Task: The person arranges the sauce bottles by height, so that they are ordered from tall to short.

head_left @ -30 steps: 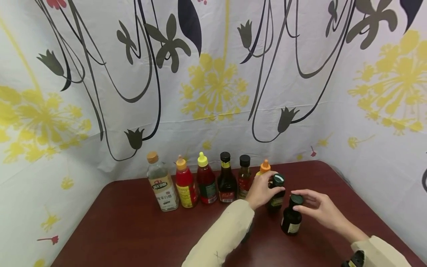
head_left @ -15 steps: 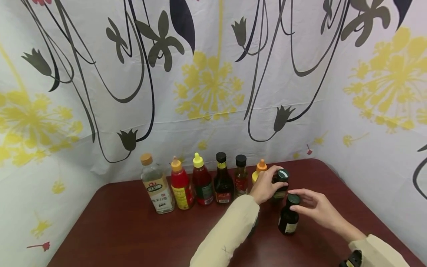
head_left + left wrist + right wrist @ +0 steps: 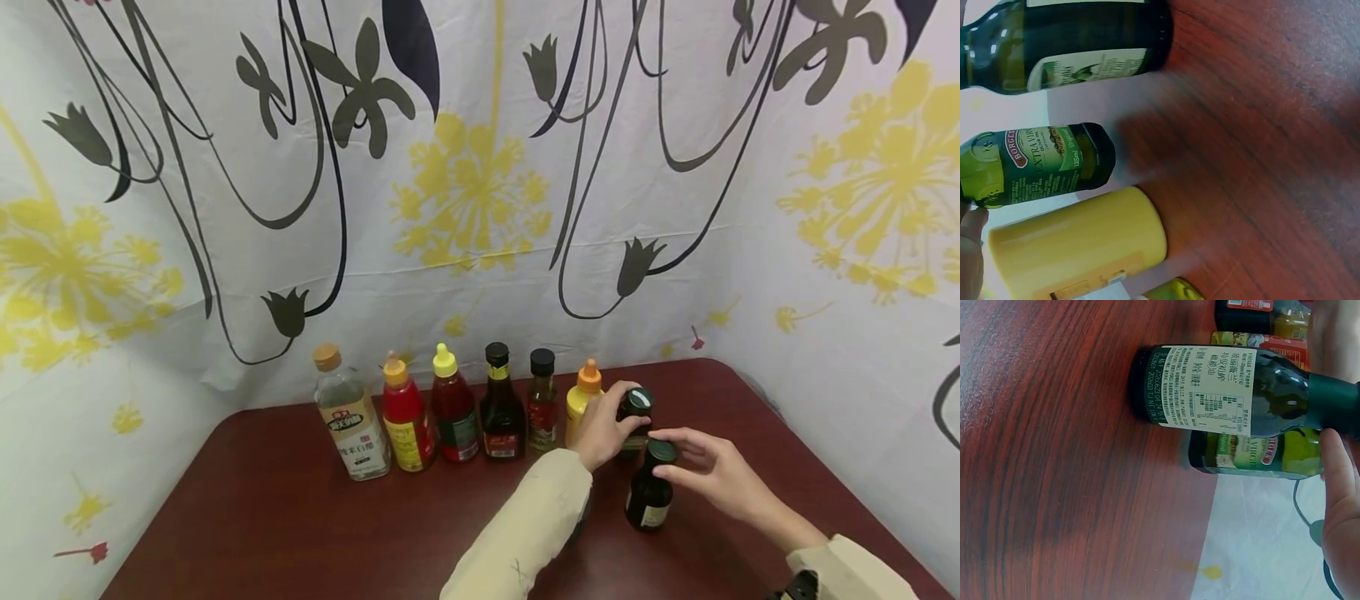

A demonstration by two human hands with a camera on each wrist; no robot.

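My left hand (image 3: 606,429) pinches a small green olive oil bottle (image 3: 1041,162) near its cap, with the label facing the left wrist camera. To its left, a yellow squeeze bottle (image 3: 577,406) with an orange nozzle stands close to my fingers. My right hand (image 3: 712,471) has thumb and fingers on either side of the dark green cap of a taller dark glass bottle (image 3: 647,497). That bottle stands upright on the table, nearer to me, and overlaps the olive oil bottle in the right wrist view (image 3: 1210,394).
Leftward along the back run a small black-capped bottle (image 3: 542,404), a dark sauce bottle (image 3: 502,412), two red squeeze bottles, one yellow-tipped (image 3: 455,417) and one orange-tipped (image 3: 408,425), and a clear vinegar bottle (image 3: 354,429). A patterned curtain (image 3: 480,308) hangs behind the dark red table (image 3: 315,533).
My left hand has moved the olive oil bottle to the right, away from the yellow squeeze bottle. My right hand stays at the dark bottle's cap. The head view has shifted slightly.
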